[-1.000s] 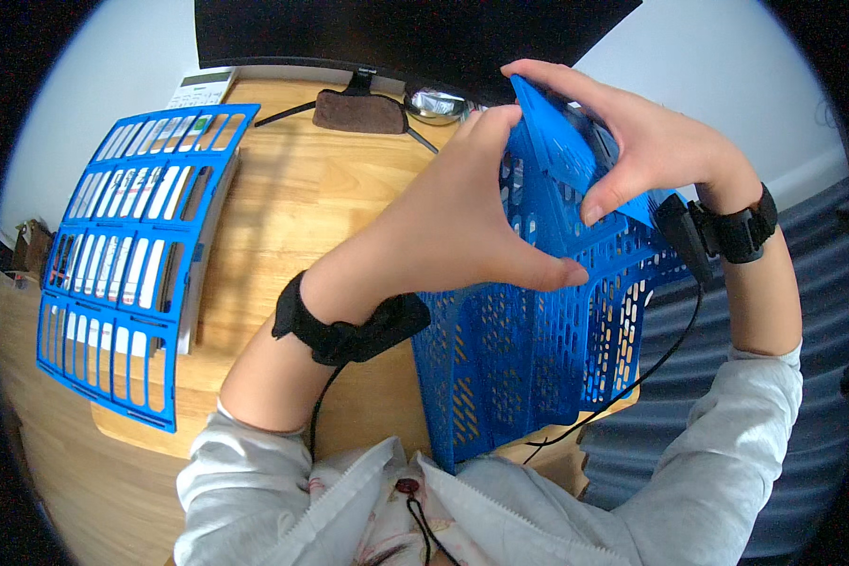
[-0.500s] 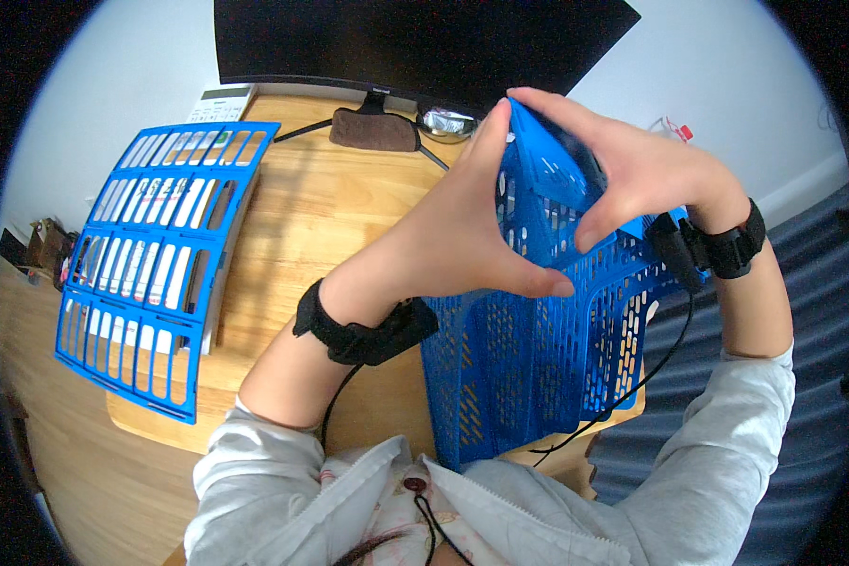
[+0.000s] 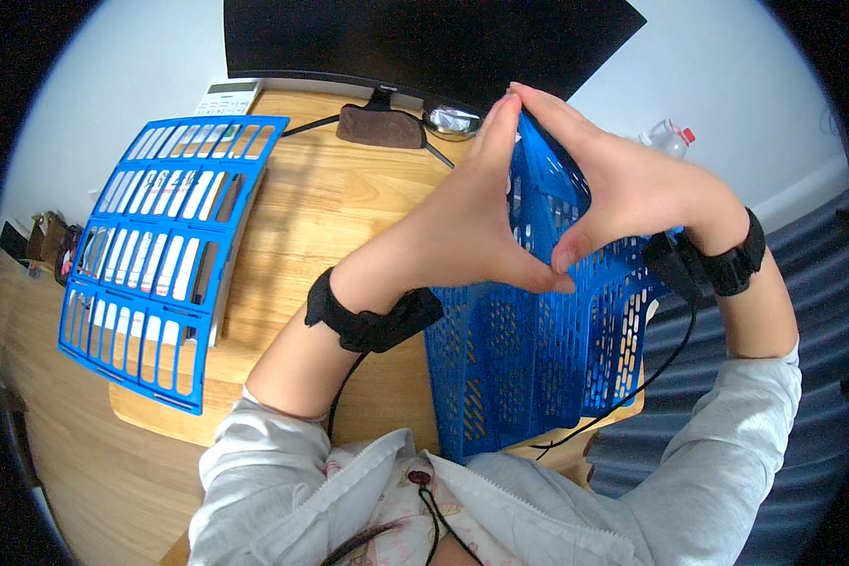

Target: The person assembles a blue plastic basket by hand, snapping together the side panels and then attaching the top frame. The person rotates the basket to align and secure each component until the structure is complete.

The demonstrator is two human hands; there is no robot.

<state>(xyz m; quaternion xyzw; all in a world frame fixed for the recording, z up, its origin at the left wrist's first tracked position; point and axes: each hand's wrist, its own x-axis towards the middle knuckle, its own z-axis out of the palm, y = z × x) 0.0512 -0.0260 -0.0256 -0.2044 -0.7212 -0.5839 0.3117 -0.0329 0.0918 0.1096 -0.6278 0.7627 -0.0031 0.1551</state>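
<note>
Since the earlier frame, hands have been drawn together: thumbs now nearly meet, and the gap between the hands has been narrowed.

Grip: left hand and right hand are arched over the upper part of the blue perforated holder, fingertips meeting at its far top corner. The thumb-to-finger span is wide on both. Whether either grip is closed on the plastic cannot be told, as the far fingers are hidden.

Status, as judged: holder body is stood up on the bench, walls mostly raised. Upper part is under the hands, so not rated finished. Blue slatted panel is set well apart to the left, not joined to the holder.

Count: 1 holder (compartments can't be counted, partly covered), 1 slatted panel with 4 rows of slots, 2 black wrist straps. Farther out: 1 brown pad, 1 calculator, 1 monitor, 1 red-capped bottle.
</note>
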